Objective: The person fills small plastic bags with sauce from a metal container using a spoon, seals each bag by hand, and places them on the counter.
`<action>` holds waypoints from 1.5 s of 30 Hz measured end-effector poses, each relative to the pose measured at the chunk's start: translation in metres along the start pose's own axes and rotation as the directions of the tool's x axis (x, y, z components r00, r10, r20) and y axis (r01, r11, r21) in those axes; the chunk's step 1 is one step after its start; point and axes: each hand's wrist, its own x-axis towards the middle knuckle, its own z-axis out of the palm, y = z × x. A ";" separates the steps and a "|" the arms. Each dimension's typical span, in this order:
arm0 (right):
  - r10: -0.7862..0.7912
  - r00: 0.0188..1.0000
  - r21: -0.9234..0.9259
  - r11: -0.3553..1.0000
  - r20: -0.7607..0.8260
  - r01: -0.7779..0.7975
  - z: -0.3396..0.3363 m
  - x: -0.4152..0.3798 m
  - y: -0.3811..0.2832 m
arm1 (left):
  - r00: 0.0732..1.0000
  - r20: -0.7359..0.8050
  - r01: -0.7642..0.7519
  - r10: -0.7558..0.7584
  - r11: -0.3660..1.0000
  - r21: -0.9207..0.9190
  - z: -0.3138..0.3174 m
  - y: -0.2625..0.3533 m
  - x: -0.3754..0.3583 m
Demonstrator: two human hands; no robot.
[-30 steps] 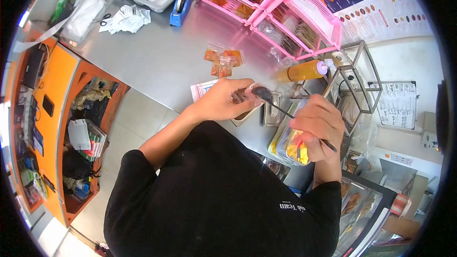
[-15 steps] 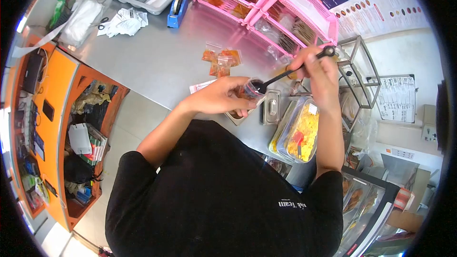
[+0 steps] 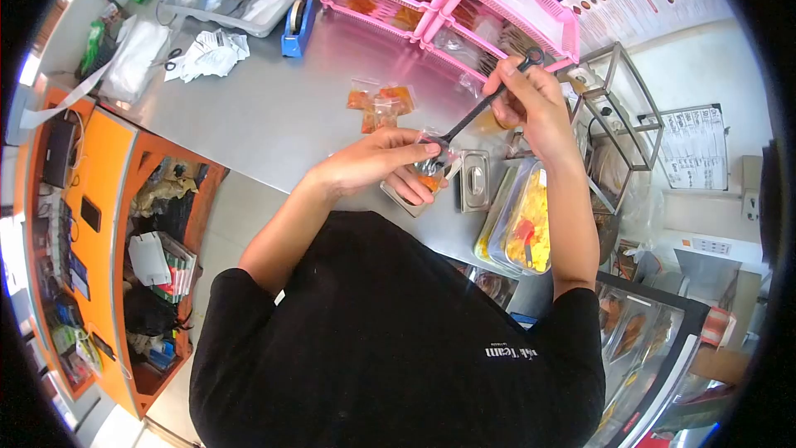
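My left hand (image 3: 385, 164) is wrapped round a small clear plastic bag (image 3: 429, 168) with orange-red contents at its bottom. My right hand (image 3: 531, 104) grips a black spoon (image 3: 479, 109) near its upper end. The spoon slants down to the left, and its lower end is at the mouth of the bag. Under my left hand, a small metal container (image 3: 404, 203) is partly hidden. A metal lid (image 3: 475, 180) lies to its right. Several small filled bags (image 3: 381, 106) are on the steel table beyond my left hand.
The steel table (image 3: 274, 108) carries a blue tape dispenser (image 3: 298, 29), crumpled papers (image 3: 212, 55) and a grey tray (image 3: 249, 25). Pink racks (image 3: 377, 12) stand at the back. On the right are a tub of yellow food (image 3: 531, 224) and a metal frame rack (image 3: 634, 116).
The spoon's upper end has moved left and up with my right hand, and it slants more steeply. My left hand's thumb now lies across the top of the bag. The view has shifted slightly.
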 end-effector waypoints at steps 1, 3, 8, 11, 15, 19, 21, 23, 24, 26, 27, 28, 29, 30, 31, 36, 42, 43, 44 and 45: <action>-0.001 1.000 0.029 1.000 -0.020 0.002 0.002 0.001 -0.001 | 1.000 0.017 -0.002 0.003 0.999 -0.054 0.000 0.000 0.001; -0.028 0.999 0.033 0.999 -0.041 0.029 -0.006 0.005 -0.005 | 0.999 0.049 -0.003 0.011 0.986 -0.165 0.000 -0.001 0.002; -0.065 0.998 0.109 0.992 0.027 0.062 -0.025 0.010 -0.004 | 0.984 0.108 -0.128 0.141 0.985 -0.116 -0.007 -0.008 0.003; -0.087 0.996 0.130 0.988 0.001 0.086 -0.020 0.008 -0.005 | 0.979 0.055 -0.199 0.195 0.976 0.085 -0.005 -0.007 0.002; -0.122 0.993 0.123 0.985 -0.002 0.121 -0.019 0.005 -0.005 | 0.965 -0.013 -0.252 0.264 0.934 0.253 -0.005 -0.012 0.004; -0.140 0.989 0.002 0.990 0.048 0.140 -0.018 0.000 -0.014 | 0.947 -0.040 -0.300 0.318 0.923 0.243 -0.002 -0.007 0.006; -0.148 0.985 -0.017 0.989 0.089 0.150 -0.009 -0.001 -0.016 | 0.939 -0.051 -0.321 0.341 0.919 0.229 0.004 -0.003 0.004; -0.189 0.981 0.022 0.982 0.043 0.188 -0.013 -0.001 -0.019 | 0.930 -0.040 -0.351 0.367 0.913 0.205 0.004 -0.005 0.006; -0.214 0.975 0.039 0.976 0.062 0.212 -0.023 0.001 -0.020 | 0.924 -0.037 -0.366 0.380 0.910 0.192 0.003 -0.006 0.007; -0.213 0.974 0.028 0.977 0.082 0.212 -0.029 0.001 -0.021 | 0.925 -0.040 -0.365 0.378 0.911 0.191 0.004 -0.005 0.006; -0.218 0.973 0.009 0.976 0.081 0.218 -0.024 -0.001 -0.021 | 0.925 -0.039 -0.364 0.377 0.912 0.190 0.005 -0.004 0.006; -0.222 0.972 -0.011 0.975 0.079 0.224 -0.015 -0.001 -0.020 | 0.929 -0.043 -0.354 0.369 0.914 0.197 0.005 -0.004 0.006; -0.227 0.971 -0.031 0.973 0.077 0.230 -0.011 -0.002 -0.020 | 0.931 -0.048 -0.344 0.361 0.916 0.204 0.004 -0.003 0.007; -0.215 0.974 -0.060 0.974 0.067 0.219 -0.016 -0.002 -0.022 | 0.934 -0.055 -0.335 0.353 0.919 0.210 0.004 -0.003 0.007; -0.221 0.975 -0.031 0.975 0.005 0.221 -0.021 -0.002 -0.021 | 0.935 -0.064 -0.328 0.349 0.920 0.215 0.003 -0.003 0.005; -0.193 0.941 0.184 0.951 -0.279 0.250 -0.060 -0.007 0.014 | 0.934 -0.179 -0.290 0.310 0.948 0.128 -0.009 -0.008 0.002; -0.010 0.941 -0.068 0.998 -0.340 -0.014 -0.057 -0.043 0.131 | 0.879 -0.358 -0.304 0.316 0.948 0.092 -0.041 -0.040 -0.004; -0.030 0.951 -0.136 0.991 -0.309 -0.013 -0.040 -0.050 0.155 | 0.868 -0.388 -0.301 0.310 0.950 0.085 -0.045 -0.045 -0.005; -0.034 0.967 -0.276 0.960 -0.254 -0.039 -0.026 -0.057 0.178 | 0.857 -0.419 -0.296 0.300 0.952 0.077 -0.049 -0.052 -0.007; -0.029 0.980 -0.410 0.910 -0.196 -0.055 -0.013 -0.064 0.193 | 0.845 -0.449 -0.291 0.291 0.954 0.070 -0.051 -0.058 -0.008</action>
